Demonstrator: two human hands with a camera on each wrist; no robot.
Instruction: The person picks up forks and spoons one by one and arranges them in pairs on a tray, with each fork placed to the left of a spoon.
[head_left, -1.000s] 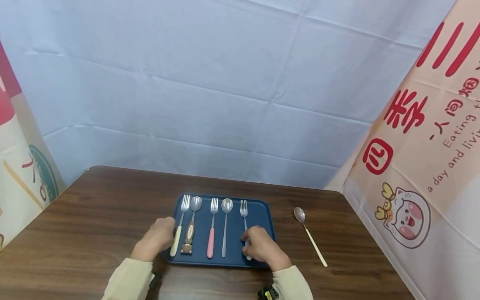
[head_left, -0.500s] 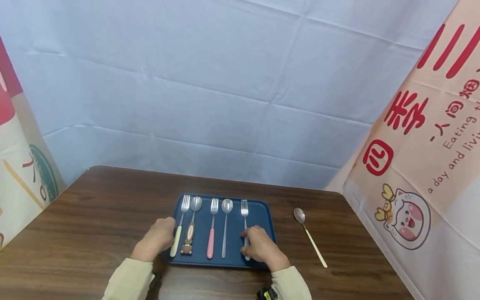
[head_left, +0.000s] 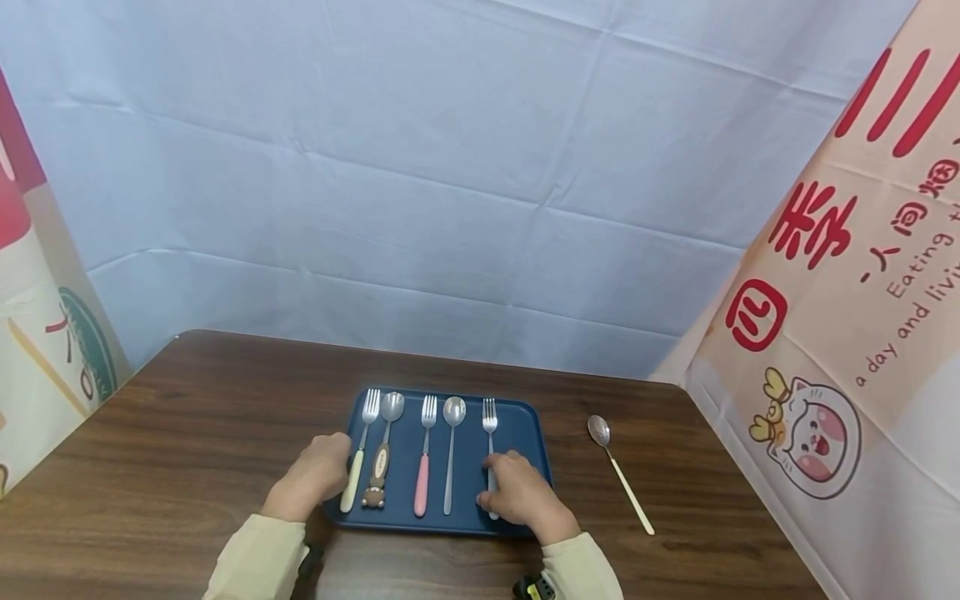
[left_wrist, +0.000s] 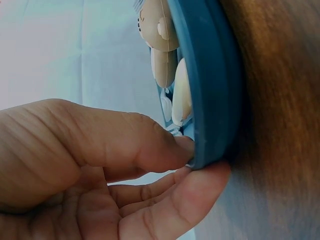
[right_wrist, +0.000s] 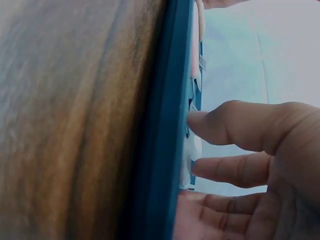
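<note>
A dark blue tray lies on the table with forks and spoons in a row. My left hand pinches its left edge; in the left wrist view the thumb is inside the rim and a fingertip outside. My right hand is over the tray's right part, at the handle of an all-silver fork. Its thumb and forefinger stand apart in the right wrist view. Left of that fork lie a silver spoon and a pink-handled fork.
A yellow-handled fork and a brown bear-handled spoon lie at the tray's left. One cream-handled spoon rests on the wooden table, right of the tray. A pale cloth hangs behind.
The silver fork's handle end has shifted slightly left, and my right thumb has moved left with it. My left hand stays at the tray's edge.
</note>
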